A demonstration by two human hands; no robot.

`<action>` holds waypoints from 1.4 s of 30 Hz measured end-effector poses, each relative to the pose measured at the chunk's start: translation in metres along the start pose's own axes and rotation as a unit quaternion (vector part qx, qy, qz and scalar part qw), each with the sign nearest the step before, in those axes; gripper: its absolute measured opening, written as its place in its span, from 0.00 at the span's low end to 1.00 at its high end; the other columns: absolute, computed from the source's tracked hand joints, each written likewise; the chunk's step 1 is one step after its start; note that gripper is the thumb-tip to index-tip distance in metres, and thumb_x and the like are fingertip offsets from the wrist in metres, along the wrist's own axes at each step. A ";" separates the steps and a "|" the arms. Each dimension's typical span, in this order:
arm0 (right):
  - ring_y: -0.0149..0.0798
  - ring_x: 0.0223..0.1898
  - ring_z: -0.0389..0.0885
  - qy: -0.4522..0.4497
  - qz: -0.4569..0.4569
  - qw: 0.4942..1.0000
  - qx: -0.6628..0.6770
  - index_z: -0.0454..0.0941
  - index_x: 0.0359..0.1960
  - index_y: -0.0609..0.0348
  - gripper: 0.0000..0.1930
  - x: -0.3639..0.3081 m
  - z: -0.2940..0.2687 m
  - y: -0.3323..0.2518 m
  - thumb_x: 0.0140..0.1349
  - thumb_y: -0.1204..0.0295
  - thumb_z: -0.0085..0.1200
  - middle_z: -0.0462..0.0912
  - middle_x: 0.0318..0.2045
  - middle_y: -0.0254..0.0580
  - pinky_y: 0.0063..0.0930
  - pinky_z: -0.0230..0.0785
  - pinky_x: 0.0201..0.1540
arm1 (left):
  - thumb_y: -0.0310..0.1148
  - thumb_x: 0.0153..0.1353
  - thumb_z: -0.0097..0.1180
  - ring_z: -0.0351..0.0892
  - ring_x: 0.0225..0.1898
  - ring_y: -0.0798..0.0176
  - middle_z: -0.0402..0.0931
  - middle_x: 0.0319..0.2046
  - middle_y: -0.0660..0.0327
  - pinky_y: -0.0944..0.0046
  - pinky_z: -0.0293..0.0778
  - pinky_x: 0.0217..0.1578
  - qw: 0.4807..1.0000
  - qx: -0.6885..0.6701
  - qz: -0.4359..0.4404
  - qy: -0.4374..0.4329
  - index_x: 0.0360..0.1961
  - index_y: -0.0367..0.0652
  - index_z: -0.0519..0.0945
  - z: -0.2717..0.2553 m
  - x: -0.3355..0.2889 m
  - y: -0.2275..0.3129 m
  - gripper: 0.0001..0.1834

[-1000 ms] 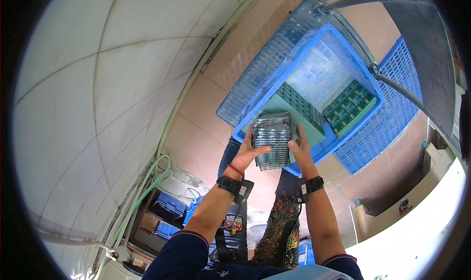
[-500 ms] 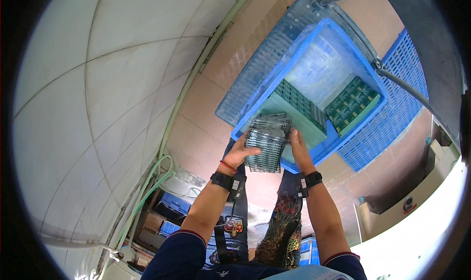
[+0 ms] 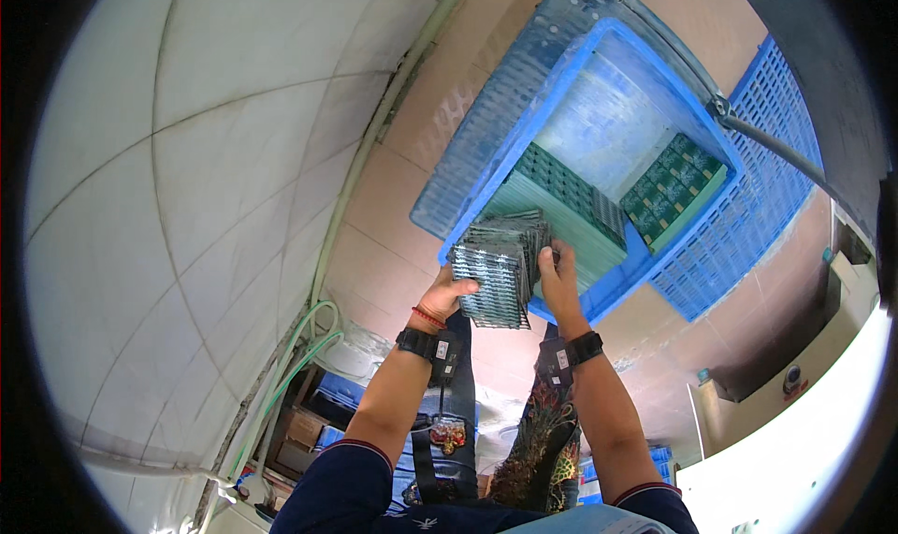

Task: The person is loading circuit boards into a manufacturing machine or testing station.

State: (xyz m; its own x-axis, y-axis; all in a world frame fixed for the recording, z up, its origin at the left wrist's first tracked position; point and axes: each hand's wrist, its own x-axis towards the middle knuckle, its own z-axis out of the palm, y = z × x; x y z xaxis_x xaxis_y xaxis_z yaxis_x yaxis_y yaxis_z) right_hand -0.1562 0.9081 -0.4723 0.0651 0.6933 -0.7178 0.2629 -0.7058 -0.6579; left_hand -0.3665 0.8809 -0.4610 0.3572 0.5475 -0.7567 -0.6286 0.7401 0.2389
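Note:
Both of my hands hold a fanned stack of thin dark slotted panels, which look like circuit boards [image 3: 491, 286], at the near corner of a blue plastic crate [image 3: 645, 277]. My left hand [image 3: 443, 296] grips the left edge with its thumb over the top face. On the opposite edge, my right hand [image 3: 561, 286] is curled with its fingers against the upper right side. The sheets at the far end lean out of line. Inside the crate, a tall stack of green circuit boards [image 3: 571, 197] lies just beyond my hands, and a second green stack [image 3: 675, 190] sits at its right.
Under the crate is a grey-blue plastic pallet [image 3: 458, 160]. A blue lattice basket [image 3: 781, 132] lies on the right, with a metal bar [image 3: 772, 151] crossing it. A tiled wall [image 3: 234, 179] rises at left; green hoses [image 3: 297, 370] run along its foot.
The stack in my hands has shifted slightly left and its sheets are more fanned out. My right hand's fingers have lifted and bent at the stack's edge.

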 end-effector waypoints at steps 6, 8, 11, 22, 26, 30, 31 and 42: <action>0.47 0.49 0.67 -0.013 0.017 1.000 0.005 0.63 0.51 0.73 0.36 0.005 -0.004 -0.017 0.55 0.48 0.52 0.67 0.46 0.59 0.36 0.59 0.53 | 0.32 0.40 0.68 0.64 0.54 0.57 0.65 0.53 0.53 0.58 0.60 0.56 1.000 0.015 0.007 0.015 0.60 0.32 0.53 0.014 -0.002 0.005 0.48; 0.47 0.49 0.68 -0.005 0.022 0.998 -0.053 0.65 0.50 0.74 0.37 0.009 -0.009 -0.015 0.54 0.47 0.53 0.68 0.47 0.59 0.36 0.59 0.53 | 0.31 0.40 0.68 0.64 0.54 0.58 0.65 0.53 0.53 0.59 0.60 0.55 1.000 0.015 -0.001 0.014 0.60 0.32 0.54 0.016 -0.002 0.006 0.47; 0.48 0.48 0.70 -0.020 0.061 0.997 -0.042 0.68 0.48 0.74 0.37 0.013 -0.012 -0.023 0.52 0.46 0.54 0.71 0.45 0.59 0.36 0.61 0.52 | 0.30 0.40 0.67 0.65 0.54 0.58 0.66 0.52 0.54 0.60 0.61 0.55 1.000 0.026 -0.004 0.009 0.59 0.32 0.56 0.016 -0.004 0.008 0.45; 0.40 0.49 0.69 -0.108 0.049 0.987 0.110 0.52 0.57 0.74 0.43 0.003 -0.011 -0.018 0.50 0.56 0.61 0.70 0.46 0.53 0.34 0.62 0.52 | 0.38 0.41 0.65 0.71 0.48 0.58 0.71 0.47 0.56 0.60 0.67 0.51 1.000 -0.002 0.021 0.023 0.54 0.35 0.65 0.002 -0.005 0.002 0.38; 0.40 0.53 0.65 -0.086 -0.067 0.982 0.152 0.50 0.58 0.73 0.44 -0.009 0.002 -0.033 0.49 0.57 0.63 0.66 0.51 0.52 0.34 0.57 0.56 | 0.37 0.41 0.64 0.73 0.47 0.57 0.73 0.46 0.55 0.60 0.68 0.50 1.000 0.015 0.013 0.020 0.53 0.35 0.66 0.003 -0.006 0.004 0.36; 0.43 0.54 0.63 -0.138 -0.056 0.978 0.143 0.50 0.58 0.71 0.46 -0.017 -0.001 -0.044 0.44 0.59 0.66 0.64 0.52 0.52 0.34 0.54 0.58 | 0.38 0.41 0.64 0.74 0.46 0.57 0.73 0.45 0.54 0.60 0.70 0.48 1.000 -0.008 0.009 0.019 0.52 0.34 0.66 0.005 -0.012 0.010 0.36; 0.44 0.54 0.64 -0.123 -0.093 0.984 0.089 0.52 0.57 0.70 0.46 -0.022 -0.002 -0.045 0.42 0.59 0.67 0.65 0.51 0.52 0.35 0.55 0.57 | 0.39 0.40 0.64 0.75 0.45 0.57 0.73 0.44 0.54 0.60 0.71 0.47 1.000 -0.001 0.005 0.026 0.51 0.34 0.66 0.010 -0.017 0.013 0.37; 0.50 0.50 0.66 -0.055 -0.168 0.983 -0.052 0.56 0.55 0.69 0.50 -0.113 -0.049 -0.126 0.32 0.53 0.70 0.67 0.46 0.54 0.38 0.58 0.53 | 0.39 0.32 0.69 0.65 0.55 0.52 0.65 0.53 0.50 0.54 0.62 0.56 0.988 -0.050 0.046 -0.139 0.58 0.35 0.59 0.055 -0.065 0.017 0.50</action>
State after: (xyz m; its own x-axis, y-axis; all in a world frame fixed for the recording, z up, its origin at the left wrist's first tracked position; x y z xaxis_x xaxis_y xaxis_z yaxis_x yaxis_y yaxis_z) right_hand -0.1493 0.9259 -0.2972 -0.1456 0.8606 -0.4880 0.3499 -0.4165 -0.8391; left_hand -0.3624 0.8798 -0.3744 0.4637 0.7066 -0.5345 -0.7268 0.6484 0.2266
